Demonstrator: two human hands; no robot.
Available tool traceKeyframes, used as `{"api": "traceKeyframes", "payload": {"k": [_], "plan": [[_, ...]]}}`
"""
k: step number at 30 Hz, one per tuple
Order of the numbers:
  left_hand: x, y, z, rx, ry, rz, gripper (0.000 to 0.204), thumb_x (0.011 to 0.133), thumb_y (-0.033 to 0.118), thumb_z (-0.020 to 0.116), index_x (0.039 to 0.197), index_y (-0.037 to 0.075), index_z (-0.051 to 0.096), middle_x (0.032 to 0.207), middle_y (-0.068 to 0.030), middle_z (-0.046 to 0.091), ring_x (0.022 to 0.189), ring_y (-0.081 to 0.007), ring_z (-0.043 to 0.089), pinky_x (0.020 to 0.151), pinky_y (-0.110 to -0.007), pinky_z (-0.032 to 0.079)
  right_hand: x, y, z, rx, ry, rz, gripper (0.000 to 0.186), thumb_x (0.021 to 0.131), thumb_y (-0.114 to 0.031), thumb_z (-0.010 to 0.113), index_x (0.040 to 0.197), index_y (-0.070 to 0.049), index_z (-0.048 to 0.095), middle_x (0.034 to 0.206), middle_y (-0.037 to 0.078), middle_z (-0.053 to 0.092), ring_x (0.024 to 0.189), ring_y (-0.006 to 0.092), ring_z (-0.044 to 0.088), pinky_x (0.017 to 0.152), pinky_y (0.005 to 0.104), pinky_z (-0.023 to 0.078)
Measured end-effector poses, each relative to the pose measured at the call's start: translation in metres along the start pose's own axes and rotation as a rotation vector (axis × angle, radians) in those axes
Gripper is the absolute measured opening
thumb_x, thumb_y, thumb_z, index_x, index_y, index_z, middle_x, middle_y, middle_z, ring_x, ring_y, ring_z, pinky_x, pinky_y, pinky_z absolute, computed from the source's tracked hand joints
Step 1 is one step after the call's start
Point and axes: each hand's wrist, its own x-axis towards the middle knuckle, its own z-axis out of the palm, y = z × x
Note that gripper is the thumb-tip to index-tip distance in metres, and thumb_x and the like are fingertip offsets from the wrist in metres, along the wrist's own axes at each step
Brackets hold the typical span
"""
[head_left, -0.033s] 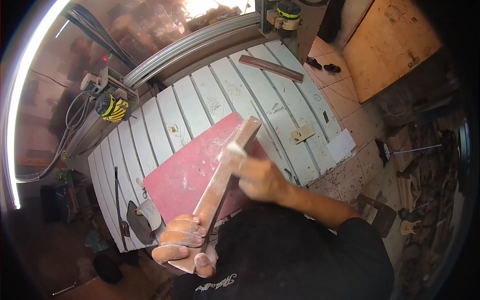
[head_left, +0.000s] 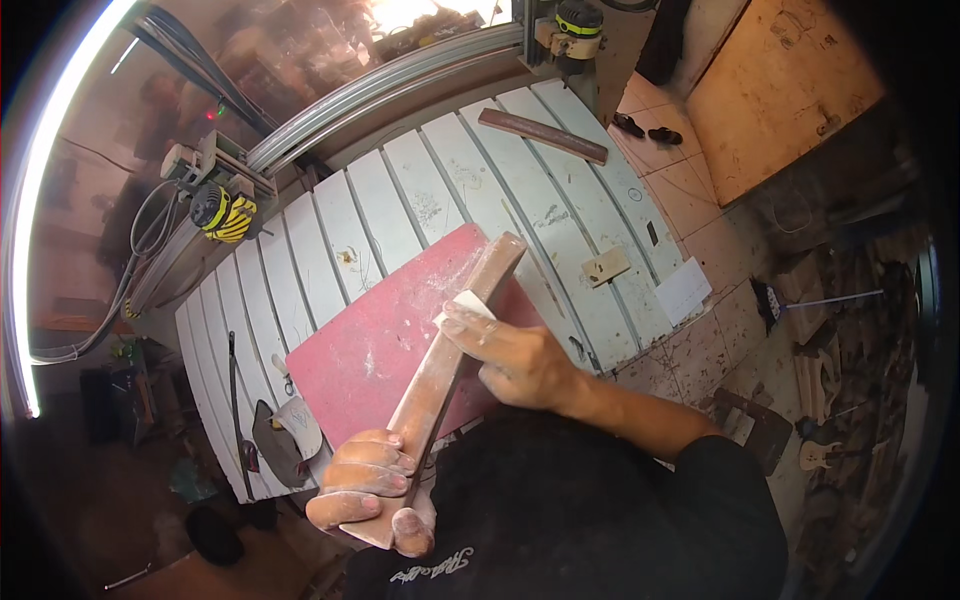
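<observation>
A long reddish-brown wooden piece (head_left: 432, 388) lies slanted over a dusty red mat (head_left: 365, 350) on a white slatted table (head_left: 450, 190). My left hand (head_left: 365, 490) grips the piece's near end at the table's front edge. My right hand (head_left: 515, 360) presses a small pale sanding pad (head_left: 470, 303) against the piece, about two thirds of the way up. The far tip of the piece rests on the mat's upper corner.
A second dark wooden strip (head_left: 542, 135) lies at the table's far side. A small wood block (head_left: 605, 266) and a white sheet (head_left: 683, 290) sit at the right. A yellow-black tool (head_left: 222, 212) hangs left; a plywood board (head_left: 780, 95) leans at the right.
</observation>
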Motion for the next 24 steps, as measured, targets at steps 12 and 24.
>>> {"api": "traceKeyframes", "payload": {"k": [12, 24], "plan": [[0.002, 0.000, 0.000, -0.045, -0.031, 0.053, 0.034, 0.084, 0.019, 0.067, 0.105, 0.008, 0.043, 0.083, -0.0113, 0.055, 0.072, -0.0233, 0.060, 0.080, -0.046, 0.055, 0.003, 0.057, -0.012, -0.001, 0.085, 0.082, 0.063, 0.075, 0.008, 0.051, 0.133, -0.005, 0.072, 0.135, 0.020, 0.069, 0.123, 0.0346, 0.069, 0.103, 0.0406, 0.058], [0.006, -0.007, 0.005, -0.045, -0.064, 0.048, 0.038, 0.083, 0.022, 0.073, 0.103, 0.008, 0.044, 0.081, -0.0103, 0.056, 0.069, -0.0237, 0.061, 0.073, -0.044, 0.054, 0.004, 0.051, -0.013, -0.069, 0.147, 0.227, 0.059, 0.077, 0.011, 0.048, 0.128, -0.002, 0.073, 0.133, 0.024, 0.069, 0.128, 0.0364, 0.066, 0.112, 0.0407, 0.052]]}}
